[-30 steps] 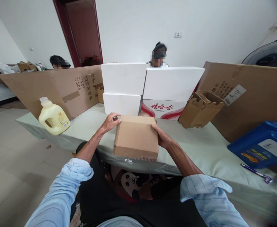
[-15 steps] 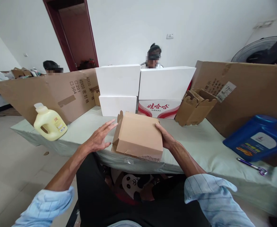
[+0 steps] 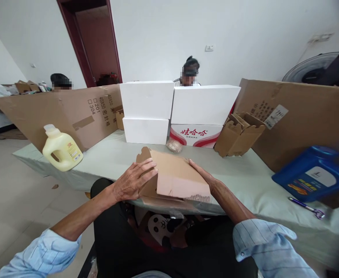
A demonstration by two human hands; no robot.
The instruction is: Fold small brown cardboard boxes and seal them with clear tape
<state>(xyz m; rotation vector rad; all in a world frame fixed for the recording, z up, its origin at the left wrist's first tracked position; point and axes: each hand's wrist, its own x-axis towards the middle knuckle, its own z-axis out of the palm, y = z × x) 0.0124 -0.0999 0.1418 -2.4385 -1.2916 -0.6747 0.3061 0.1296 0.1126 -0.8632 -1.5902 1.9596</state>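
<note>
A small brown cardboard box (image 3: 177, 177) lies tilted at the near edge of the pale green table (image 3: 244, 177), its lid partly lifted. My left hand (image 3: 134, 179) grips the box's left side, fingers curled over the edge and side flap. My right hand (image 3: 205, 175) presses against the box's right side, fingers mostly hidden behind the lid. A small clear bag of brownish bits (image 3: 174, 145) lies on the table just beyond the box.
A yellow detergent jug (image 3: 61, 148) lies at the left, a blue jug (image 3: 314, 173) and a purple-handled tool (image 3: 305, 207) at the right. White boxes (image 3: 178, 106), an open carton (image 3: 240, 133) and cardboard sheets wall the table's far side. Two people sit behind them.
My left hand came back from open beside the box and closed on its left side. The box tipped toward me with its lid lifting, which uncovered the small bag behind it.
</note>
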